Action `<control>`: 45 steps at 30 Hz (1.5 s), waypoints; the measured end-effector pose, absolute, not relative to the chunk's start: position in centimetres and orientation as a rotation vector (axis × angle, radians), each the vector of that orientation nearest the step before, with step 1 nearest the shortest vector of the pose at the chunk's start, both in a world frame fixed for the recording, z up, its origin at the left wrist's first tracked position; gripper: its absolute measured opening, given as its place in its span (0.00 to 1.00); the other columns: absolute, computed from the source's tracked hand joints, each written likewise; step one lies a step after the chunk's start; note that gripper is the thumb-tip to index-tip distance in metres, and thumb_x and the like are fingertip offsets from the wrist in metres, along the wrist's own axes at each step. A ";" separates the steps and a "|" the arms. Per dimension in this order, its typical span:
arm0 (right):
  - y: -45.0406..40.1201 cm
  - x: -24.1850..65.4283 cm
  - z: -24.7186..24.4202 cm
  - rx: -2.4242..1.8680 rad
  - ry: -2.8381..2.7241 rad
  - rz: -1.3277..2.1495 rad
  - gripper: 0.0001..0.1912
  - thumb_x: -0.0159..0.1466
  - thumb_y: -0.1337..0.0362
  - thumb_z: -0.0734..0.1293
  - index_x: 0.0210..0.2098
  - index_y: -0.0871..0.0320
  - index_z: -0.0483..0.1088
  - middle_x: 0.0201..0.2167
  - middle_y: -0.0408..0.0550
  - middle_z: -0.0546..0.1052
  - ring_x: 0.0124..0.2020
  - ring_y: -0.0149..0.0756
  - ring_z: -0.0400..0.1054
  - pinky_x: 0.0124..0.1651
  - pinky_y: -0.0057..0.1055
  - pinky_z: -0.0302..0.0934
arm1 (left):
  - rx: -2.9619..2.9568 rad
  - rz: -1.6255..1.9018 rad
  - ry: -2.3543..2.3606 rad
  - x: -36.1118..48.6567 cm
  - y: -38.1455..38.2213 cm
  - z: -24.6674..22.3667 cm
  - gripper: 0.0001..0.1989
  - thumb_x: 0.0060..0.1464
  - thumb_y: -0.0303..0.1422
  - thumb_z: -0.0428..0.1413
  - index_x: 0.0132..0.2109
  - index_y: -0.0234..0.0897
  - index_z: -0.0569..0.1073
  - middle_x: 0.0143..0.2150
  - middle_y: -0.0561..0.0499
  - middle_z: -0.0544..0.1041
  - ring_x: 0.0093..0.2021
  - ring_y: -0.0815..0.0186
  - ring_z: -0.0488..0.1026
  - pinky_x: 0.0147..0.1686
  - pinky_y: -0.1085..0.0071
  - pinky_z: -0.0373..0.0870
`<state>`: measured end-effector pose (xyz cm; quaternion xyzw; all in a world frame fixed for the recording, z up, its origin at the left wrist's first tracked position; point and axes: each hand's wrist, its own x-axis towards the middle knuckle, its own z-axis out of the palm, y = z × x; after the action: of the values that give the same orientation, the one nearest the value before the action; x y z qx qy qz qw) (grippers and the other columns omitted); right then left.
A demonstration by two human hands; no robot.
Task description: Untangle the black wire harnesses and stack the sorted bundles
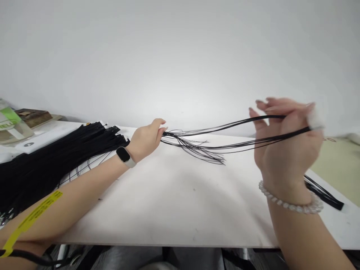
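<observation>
A: What writing could be read?

B: "ELL" was seen on the clear container (pixel 9 127). The print on the yellow tag (pixel 36 213) was too small to be read, and a dark round logo was shown on the white packet (pixel 52 138).

A: How were the wires (pixel 264 140) held?

B: They were stretched above the white table (pixel 168 198). One end was pinched between the closed thumb and fingers of the left hand (pixel 147 138). The other was held, with a blurred white plug (pixel 315 117), by the right hand (pixel 289 153), whose other fingers were loosely spread.
</observation>
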<state>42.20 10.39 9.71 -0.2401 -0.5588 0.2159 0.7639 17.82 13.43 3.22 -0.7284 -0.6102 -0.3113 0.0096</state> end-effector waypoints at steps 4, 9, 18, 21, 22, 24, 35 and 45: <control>9.7 40.5 14.0 -0.490 -1.369 0.136 0.15 0.63 0.63 0.54 0.21 0.60 0.59 0.20 0.44 0.59 0.19 0.25 0.57 0.27 0.29 0.57 | -2.175 -1.237 -1.766 19.0 11.6 5.9 0.16 0.58 0.35 0.40 0.50 0.36 0.62 0.23 0.53 0.67 0.25 0.68 0.67 0.31 0.73 0.61; 9.8 37.2 15.2 -0.986 -2.063 -0.516 0.13 0.56 0.63 0.57 0.17 0.62 0.56 0.14 0.43 0.57 0.18 0.23 0.48 0.24 0.27 0.40 | -2.312 -1.876 -1.610 21.4 8.8 9.3 0.10 0.56 0.39 0.44 0.39 0.39 0.64 0.15 0.58 0.59 0.15 0.72 0.63 0.19 0.78 0.60; 7.3 35.2 13.8 -1.226 -2.344 -0.426 0.15 0.52 0.61 0.58 0.13 0.62 0.58 0.13 0.49 0.59 0.18 0.30 0.53 0.25 0.29 0.40 | -2.590 -2.078 -2.002 21.7 4.9 9.6 0.21 0.49 0.51 0.47 0.26 0.35 0.64 0.16 0.55 0.60 0.12 0.74 0.60 0.08 0.78 0.59; 5.8 35.0 13.8 -1.176 -2.332 -0.317 0.15 0.53 0.60 0.58 0.15 0.62 0.59 0.15 0.49 0.62 0.21 0.32 0.56 0.26 0.30 0.43 | -2.679 -2.015 -2.048 21.6 3.7 9.5 0.23 0.48 0.52 0.47 0.24 0.35 0.64 0.16 0.54 0.59 0.13 0.74 0.61 0.08 0.78 0.60; 5.5 35.1 13.9 -1.154 -2.320 -0.265 0.14 0.53 0.60 0.58 0.16 0.62 0.61 0.16 0.49 0.63 0.22 0.33 0.57 0.26 0.30 0.45 | -2.670 -2.035 -2.021 21.6 3.3 9.6 0.23 0.48 0.52 0.47 0.23 0.34 0.64 0.16 0.54 0.59 0.14 0.74 0.61 0.09 0.78 0.60; 5.2 36.1 14.0 -1.104 -2.263 -0.144 0.12 0.54 0.59 0.59 0.23 0.61 0.65 0.23 0.49 0.68 0.27 0.33 0.60 0.29 0.30 0.50 | -2.589 -2.151 -1.946 21.5 2.6 10.0 0.23 0.49 0.51 0.47 0.25 0.34 0.65 0.16 0.55 0.60 0.13 0.74 0.61 0.09 0.79 0.59; 4.1 39.4 7.6 -0.948 -2.251 0.657 0.18 0.64 0.58 0.51 0.46 0.60 0.64 0.36 0.48 0.73 0.31 0.27 0.68 0.31 0.25 0.62 | -2.122 -2.876 -1.885 21.5 6.9 9.2 0.19 0.52 0.47 0.46 0.29 0.34 0.61 0.19 0.57 0.59 0.13 0.78 0.56 0.10 0.81 0.54; 9.3 40.1 8.5 -1.095 -2.468 0.380 0.11 0.57 0.67 0.58 0.39 0.58 0.67 0.24 0.49 0.69 0.24 0.31 0.58 0.26 0.28 0.48 | -2.210 -2.559 -2.049 21.3 11.8 4.5 0.20 0.51 0.49 0.46 0.30 0.35 0.66 0.18 0.58 0.57 0.12 0.76 0.57 0.09 0.79 0.55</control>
<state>40.10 9.34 8.52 -0.3929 -0.8858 0.1363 0.2060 21.29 11.78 4.49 -0.5136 -0.4762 -0.5947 -0.3947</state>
